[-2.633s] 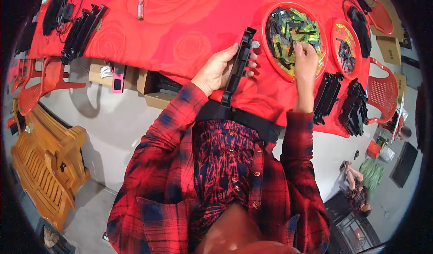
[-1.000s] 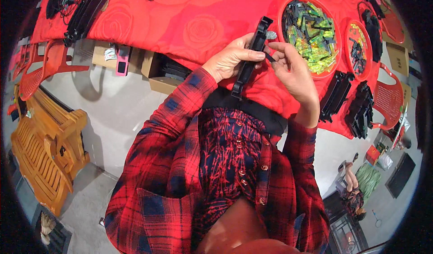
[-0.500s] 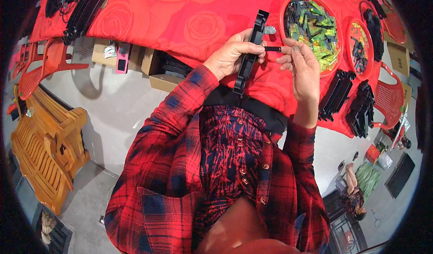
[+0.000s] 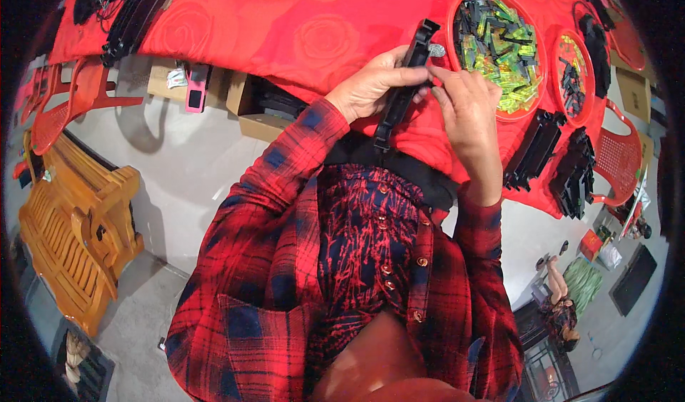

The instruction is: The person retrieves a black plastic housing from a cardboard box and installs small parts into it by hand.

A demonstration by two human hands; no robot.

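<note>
My left hand (image 4: pixel 377 84) is closed around a long, narrow black plastic part (image 4: pixel 397 111), held tilted above the red tablecloth near my waist. The part has clip-like ends and sticks out above and below the fingers. Close on its right, my right hand (image 4: pixel 469 102) has its thumb and forefinger bent together, with the tips meeting my left thumb at the part's edge. Whatever lies between those fingertips is hidden. A small silvery, crinkled piece (image 4: pixel 437 49) lies on the cloth just beyond the part.
A red round tray (image 4: pixel 448 52) of yellow-green and black strips stands at right, with a smaller red tray (image 4: pixel 589 81) beside it. Stacks of black parts (image 4: pixel 535 149) lie at the right edge, more (image 4: pixel 135 20) at far left. Red chairs (image 4: pixel 89 102) flank the table.
My right hand has moved left against my left hand. The short black strip that showed between the two hands is now out of sight. The long black part has shifted slightly right.
</note>
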